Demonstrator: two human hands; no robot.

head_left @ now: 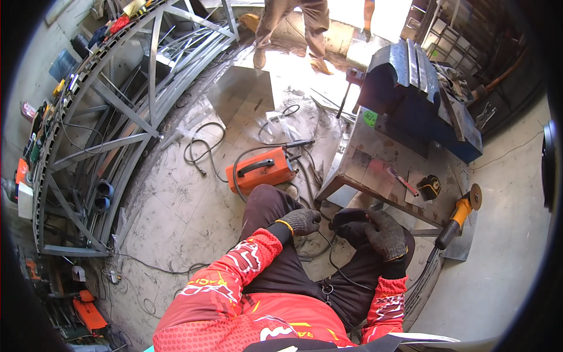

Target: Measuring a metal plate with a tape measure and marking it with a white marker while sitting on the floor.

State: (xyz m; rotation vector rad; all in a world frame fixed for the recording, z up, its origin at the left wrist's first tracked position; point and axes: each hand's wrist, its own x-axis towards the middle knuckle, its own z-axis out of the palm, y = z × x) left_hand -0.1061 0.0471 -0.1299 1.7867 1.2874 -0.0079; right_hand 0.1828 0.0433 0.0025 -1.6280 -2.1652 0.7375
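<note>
My left hand (302,222), in a dark grey knit glove with a yellow cuff edge, is at my left knee with its fingers curled. Whatever it may hold is hidden. A thin black cable (333,258) runs from beside this hand down across my lap. My right hand (387,236), gloved alike, lies bent over a dark rounded thing (350,224) at my right knee; its kind is hard to make out. Beyond my left knee, an orange welding machine (261,169) with a black handle stands on the floor, cables around it.
At right, a metal table (381,167) bears a blue-black vise-like block (387,82), a tape measure (430,186) and a red-handled tool (402,180). A yellow angle grinder (461,214) hangs by its edge. A sheet-metal plate (243,100), steel-bar rack (97,146) and standing person (293,23) are beyond.
</note>
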